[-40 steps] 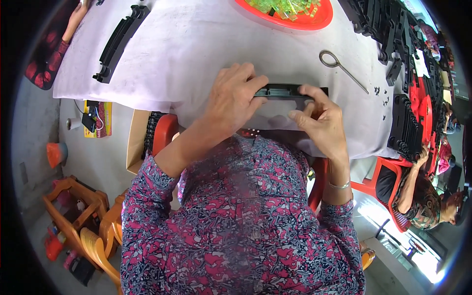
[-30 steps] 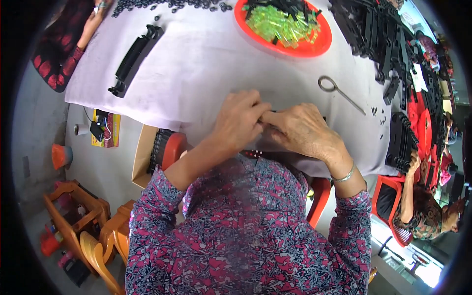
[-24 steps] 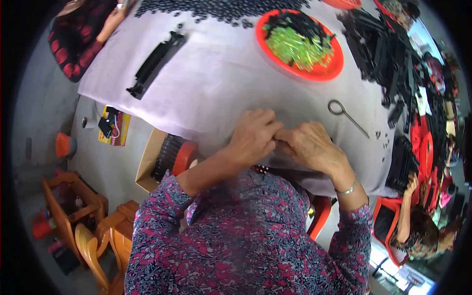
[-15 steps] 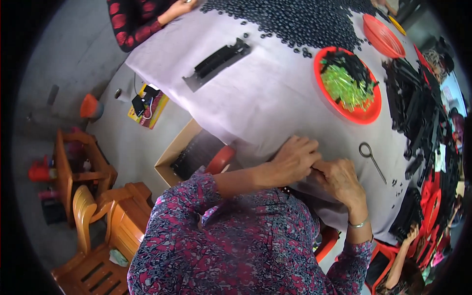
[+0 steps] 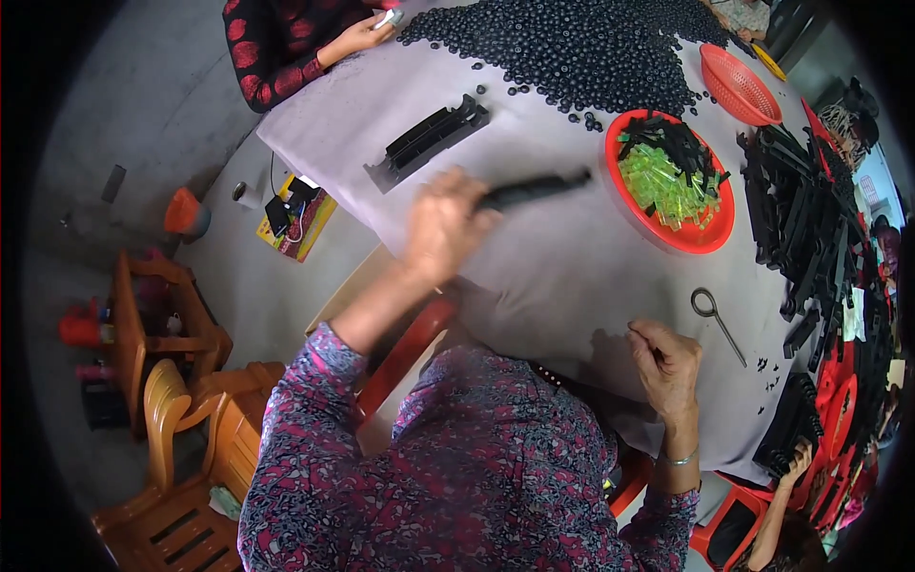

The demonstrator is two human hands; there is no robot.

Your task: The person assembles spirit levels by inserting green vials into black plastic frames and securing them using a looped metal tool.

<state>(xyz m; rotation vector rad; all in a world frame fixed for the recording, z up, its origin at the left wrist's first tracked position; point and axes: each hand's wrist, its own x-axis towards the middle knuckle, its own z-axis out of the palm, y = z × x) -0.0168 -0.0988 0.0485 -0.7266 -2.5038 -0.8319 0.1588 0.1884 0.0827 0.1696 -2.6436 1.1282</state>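
My left hand (image 5: pixel 445 226) is closed round one end of a long black plastic piece (image 5: pixel 536 192), blurred by motion and held over the grey tablecloth. Close to this hand lies a slotted black plastic part (image 5: pixel 434 139). My right hand (image 5: pixel 667 367) hovers by the near table edge with curled fingers, thumb against them; whatever it may hold is hidden. Right of it rests a metal rod with a ring end (image 5: pixel 705 307). A red bowl (image 5: pixel 706 246) farther off holds light-green clear pieces (image 5: pixel 664 183) and black strips (image 5: pixel 678 138).
Many small black round parts (image 5: pixel 581 57) cover the far table, near another person's hand (image 5: pixel 357 40). At right are a pink basket (image 5: pixel 740 86) and a heap of long black parts (image 5: pixel 796 210). An open carton (image 5: pixel 348 284) stands at the left table edge, beyond a wooden chair (image 5: pixel 181 477).
My hands were together at the near edge. The left has swung away to the far left, now showing the long black piece; the right has stayed nearby. The other person's hand shows a whitish object.
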